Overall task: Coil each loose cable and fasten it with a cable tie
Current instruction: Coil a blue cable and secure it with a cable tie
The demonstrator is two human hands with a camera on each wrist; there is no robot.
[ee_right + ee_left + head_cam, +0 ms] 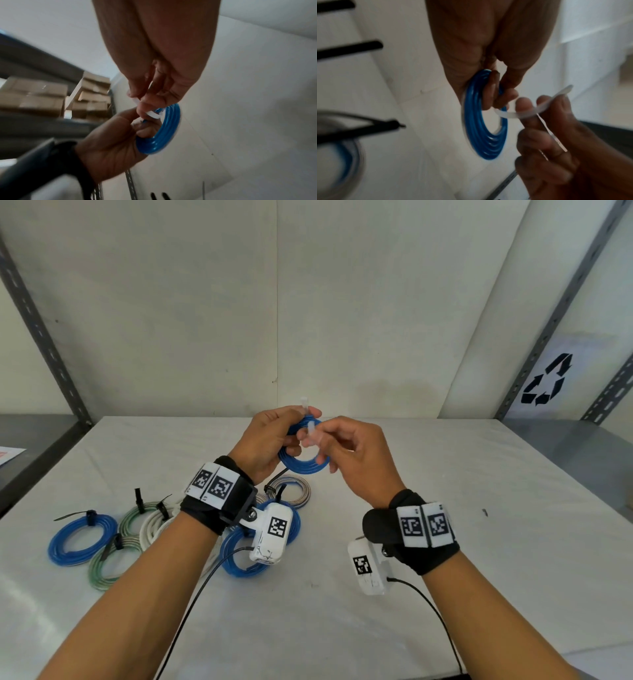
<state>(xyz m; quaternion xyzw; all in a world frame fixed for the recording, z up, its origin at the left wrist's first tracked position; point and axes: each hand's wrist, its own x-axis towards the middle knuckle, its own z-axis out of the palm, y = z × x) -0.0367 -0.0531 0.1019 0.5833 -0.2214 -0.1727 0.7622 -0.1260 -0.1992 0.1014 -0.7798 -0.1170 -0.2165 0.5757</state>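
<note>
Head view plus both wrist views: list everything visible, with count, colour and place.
Held coil: one, blue, gripped above the table.
Cable tie: one, translucent white, at the held coil's upper part.
Tied coils: at least six, blue, green and white-grey, black ties, table's left side, some hidden behind the left wrist.
Table: one, white cover.
Shelf uprights: grey, both sides.
Recycling sign: one, black on white, right wall.
Cardboard boxes: several, brown, on shelving.
Left hand: grips the coil.
Right hand: pinches the tie.
</note>
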